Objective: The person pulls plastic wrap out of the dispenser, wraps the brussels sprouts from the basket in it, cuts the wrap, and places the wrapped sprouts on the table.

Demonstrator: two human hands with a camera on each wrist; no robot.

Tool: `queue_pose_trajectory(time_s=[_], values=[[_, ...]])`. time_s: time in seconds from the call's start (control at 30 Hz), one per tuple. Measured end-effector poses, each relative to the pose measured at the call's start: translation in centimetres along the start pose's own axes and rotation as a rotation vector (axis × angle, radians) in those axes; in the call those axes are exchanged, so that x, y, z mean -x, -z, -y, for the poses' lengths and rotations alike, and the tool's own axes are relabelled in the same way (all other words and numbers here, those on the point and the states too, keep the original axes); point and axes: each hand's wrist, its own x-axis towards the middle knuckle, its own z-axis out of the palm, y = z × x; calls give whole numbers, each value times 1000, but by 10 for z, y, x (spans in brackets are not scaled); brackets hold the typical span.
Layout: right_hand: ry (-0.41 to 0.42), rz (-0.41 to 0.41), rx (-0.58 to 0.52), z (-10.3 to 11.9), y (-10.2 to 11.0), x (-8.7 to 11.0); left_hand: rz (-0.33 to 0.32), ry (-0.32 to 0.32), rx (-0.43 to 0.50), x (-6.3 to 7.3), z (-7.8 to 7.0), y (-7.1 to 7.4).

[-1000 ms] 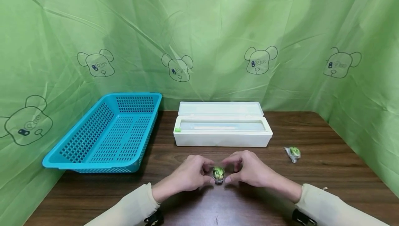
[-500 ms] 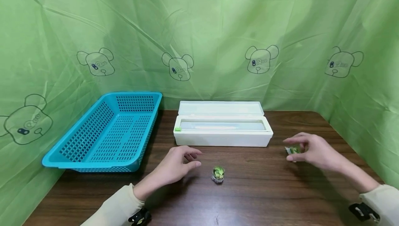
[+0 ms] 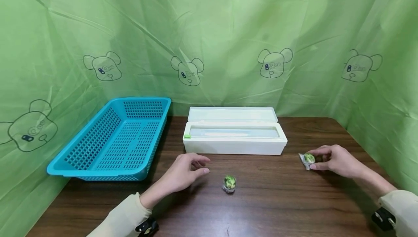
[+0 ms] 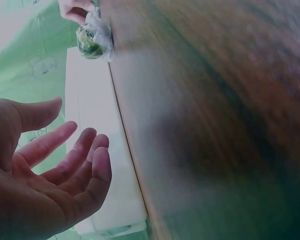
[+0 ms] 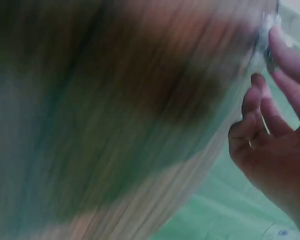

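Note:
A small green leafy ball wrapped in clear film (image 3: 308, 158) lies on the right side of the table. My right hand (image 3: 339, 161) pinches it between thumb and fingers; in the right wrist view, only a bit of its film (image 5: 264, 37) shows past the thumb. A second film-wrapped green ball (image 3: 229, 183) sits in the middle of the table, also visible in the left wrist view as a wrapped ball (image 4: 92, 41). My left hand (image 3: 183, 173) is to its left, apart from it, with fingers loosely bent and nothing held.
A white film dispenser box (image 3: 234, 146) with its lid raised stands at the back centre. To the left is a blue plastic basket (image 3: 98, 173). Green sheeting (image 3: 228, 30) hangs behind and beside the brown wooden table (image 3: 267, 208).
Both hands left the middle ball. My right hand moved right to the other ball and now pinches it. My left hand drew back to the left and then stayed still.

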Motion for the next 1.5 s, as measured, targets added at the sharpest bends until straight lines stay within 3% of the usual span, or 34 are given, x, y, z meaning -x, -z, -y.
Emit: queue_pose_trajectory(time_s=[0.1, 0.4, 0.63, 0.83, 1.17, 1.5], values=[[-34, 0, -16, 13, -7, 0, 4, -1, -4, 0, 0, -1], [-144, 108, -187, 72, -36, 1, 12, -2, 2, 0, -4, -1], [-113, 136, -305, 108, -59, -8, 13, 2, 16, -3, -6, -1], [-107, 149, -315, 135, -76, -17, 13, 11, 16, -3, -8, 0], [-71, 152, -296, 161, -95, -27, 16, 4, 11, -5, -8, 0], [-66, 165, -311, 167, -101, -28, 19, 5, 21, -4, -10, -1]])
